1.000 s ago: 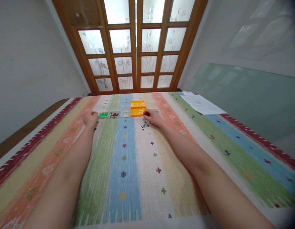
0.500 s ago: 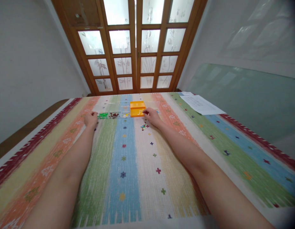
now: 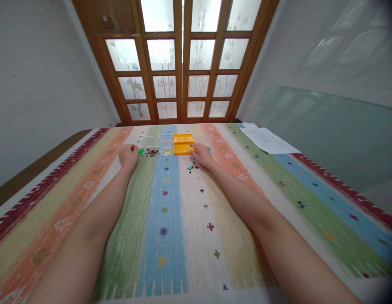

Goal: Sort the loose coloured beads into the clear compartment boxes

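My left hand point(image 3: 129, 156) is closed, fingertips curled together, over the left end of a clear divided box point(image 3: 156, 156). Whatever its fingers may hold is too small to make out. Partly covered by this hand are small green pieces point(image 3: 140, 151); dark brown pieces point(image 3: 152, 152) and yellow and white pieces lie in neighbouring compartments. My right hand point(image 3: 202, 156) reaches over the right side of an orange open box point(image 3: 180, 150), with thumb and forefinger a little apart at its small white pieces point(image 3: 190, 149). Its other fingers are partly hidden.
A small loose heap of mixed coloured pieces point(image 3: 192, 168) lies on the striped tablecloth point(image 3: 166, 202), just nearer than the orange box. Printed paper sheets point(image 3: 267, 140) rest at the far right of the table. Beyond the table stands a wooden glass-paned door point(image 3: 182, 84).
My left hand has shifted right, from beside the clear box to over the green pieces. My right hand stays at the orange box; its fingers have spread slightly.
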